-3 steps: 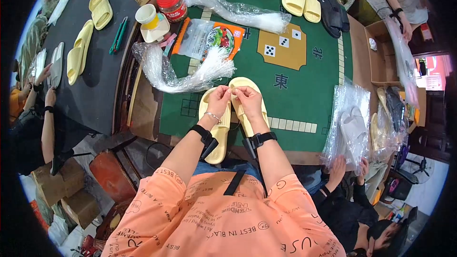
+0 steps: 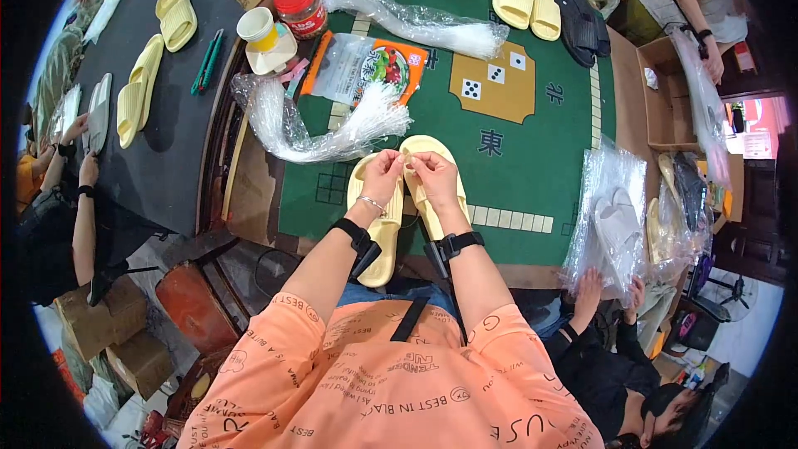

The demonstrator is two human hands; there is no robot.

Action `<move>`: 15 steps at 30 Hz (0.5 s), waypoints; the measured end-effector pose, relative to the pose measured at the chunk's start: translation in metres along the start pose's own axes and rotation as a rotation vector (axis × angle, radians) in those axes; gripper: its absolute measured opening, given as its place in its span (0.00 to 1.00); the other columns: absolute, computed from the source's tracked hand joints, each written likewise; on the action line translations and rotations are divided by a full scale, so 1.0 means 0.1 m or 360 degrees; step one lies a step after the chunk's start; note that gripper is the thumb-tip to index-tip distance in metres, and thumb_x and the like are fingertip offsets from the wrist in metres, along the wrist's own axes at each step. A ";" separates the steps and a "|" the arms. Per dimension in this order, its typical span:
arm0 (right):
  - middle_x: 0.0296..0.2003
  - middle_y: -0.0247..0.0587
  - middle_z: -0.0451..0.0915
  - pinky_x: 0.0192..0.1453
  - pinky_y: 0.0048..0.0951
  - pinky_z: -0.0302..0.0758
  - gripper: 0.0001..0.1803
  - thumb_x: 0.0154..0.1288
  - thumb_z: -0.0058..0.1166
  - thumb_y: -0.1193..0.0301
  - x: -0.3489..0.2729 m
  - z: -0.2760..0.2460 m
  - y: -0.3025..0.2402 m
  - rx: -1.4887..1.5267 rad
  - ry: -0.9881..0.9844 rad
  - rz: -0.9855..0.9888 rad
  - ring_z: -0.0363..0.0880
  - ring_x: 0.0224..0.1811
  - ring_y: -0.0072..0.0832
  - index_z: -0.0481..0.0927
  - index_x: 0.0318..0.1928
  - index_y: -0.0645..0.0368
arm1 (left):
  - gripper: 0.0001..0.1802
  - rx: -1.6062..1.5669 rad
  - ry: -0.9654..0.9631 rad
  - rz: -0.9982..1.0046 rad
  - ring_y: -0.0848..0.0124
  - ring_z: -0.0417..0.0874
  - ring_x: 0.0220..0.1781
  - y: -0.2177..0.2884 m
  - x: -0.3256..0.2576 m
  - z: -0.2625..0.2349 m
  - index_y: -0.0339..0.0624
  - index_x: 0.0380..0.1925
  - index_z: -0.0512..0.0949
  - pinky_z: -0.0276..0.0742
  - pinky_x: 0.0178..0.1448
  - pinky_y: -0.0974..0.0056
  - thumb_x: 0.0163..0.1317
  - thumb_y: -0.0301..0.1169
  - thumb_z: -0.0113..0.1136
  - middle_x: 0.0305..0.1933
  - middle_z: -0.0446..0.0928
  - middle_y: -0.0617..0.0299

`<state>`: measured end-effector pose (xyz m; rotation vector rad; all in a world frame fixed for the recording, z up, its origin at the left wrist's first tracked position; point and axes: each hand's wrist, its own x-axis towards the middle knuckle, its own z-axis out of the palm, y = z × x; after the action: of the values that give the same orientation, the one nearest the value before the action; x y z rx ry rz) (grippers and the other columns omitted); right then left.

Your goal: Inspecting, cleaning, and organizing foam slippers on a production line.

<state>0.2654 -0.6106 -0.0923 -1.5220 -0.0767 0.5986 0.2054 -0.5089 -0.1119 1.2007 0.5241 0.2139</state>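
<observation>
Left hand [image 2: 382, 173] and right hand [image 2: 432, 173] met fingertip to fingertip over the pair of pale yellow slippers [image 2: 391, 224]; both pinched narrow on something thin and small between them, too small to identify, possibly a strand from the bundle of clear plastic ties [image 2: 366, 120]; neither hand gripped a slipper outright, though both sat directly over the toe ends; the slippers lay side by side at the near edge of the green game table [image 2: 532, 166], heels overhanging that edge toward the person; long axes ran near edge to far edge, slightly splayed; left slipper sat under the left hand, right slipper under the right, so each hand was equally close to its own; the pinch point lay on the centre line between the two slippers, just past the toes.

Outward: tie bundle in its crumpled clear bag [image 2: 278, 116] lay just left of the hands, loose ends pointing at them, so left hand was nearer; orange snack packet [image 2: 374, 62] beyond that; red-lidded jar [image 2: 299, 7] and cup [image 2: 258, 32] toward the far left corner; more yellow slippers [image 2: 528, 2] at the far edge.

Versus 0.1 s earlier: no visible change; hands, slippers and bundle in same positions.
</observation>
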 end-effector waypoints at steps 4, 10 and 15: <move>0.27 0.31 0.77 0.28 0.13 0.69 0.06 0.55 0.52 0.75 -0.01 -0.01 0.00 0.0004 -0.0029 0.0039 0.74 0.26 0.15 0.77 0.34 0.63 | 0.04 -0.0018 0.0005 -0.0034 0.85 0.66 0.26 0.00 0.00 0.00 0.39 0.30 0.70 0.63 0.32 0.80 0.59 0.28 0.49 0.25 0.67 0.72; 0.27 0.31 0.77 0.29 0.13 0.69 0.06 0.55 0.52 0.76 -0.02 -0.01 0.01 -0.0068 -0.0011 0.0005 0.74 0.28 0.15 0.77 0.34 0.63 | 0.04 0.0031 0.0013 0.0007 0.85 0.65 0.24 0.02 -0.01 0.01 0.38 0.29 0.70 0.63 0.30 0.79 0.58 0.28 0.50 0.23 0.68 0.72; 0.27 0.32 0.77 0.31 0.14 0.70 0.05 0.54 0.52 0.78 -0.03 0.01 0.04 -0.0051 0.0028 -0.0050 0.75 0.28 0.16 0.77 0.33 0.64 | 0.05 0.0053 -0.0008 -0.0051 0.85 0.66 0.26 0.03 -0.01 0.01 0.39 0.30 0.70 0.63 0.31 0.79 0.58 0.29 0.51 0.24 0.67 0.72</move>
<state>0.2613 -0.6108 -0.0949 -1.5544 -0.0967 0.5613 0.2053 -0.5086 -0.1086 1.2241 0.5439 0.1751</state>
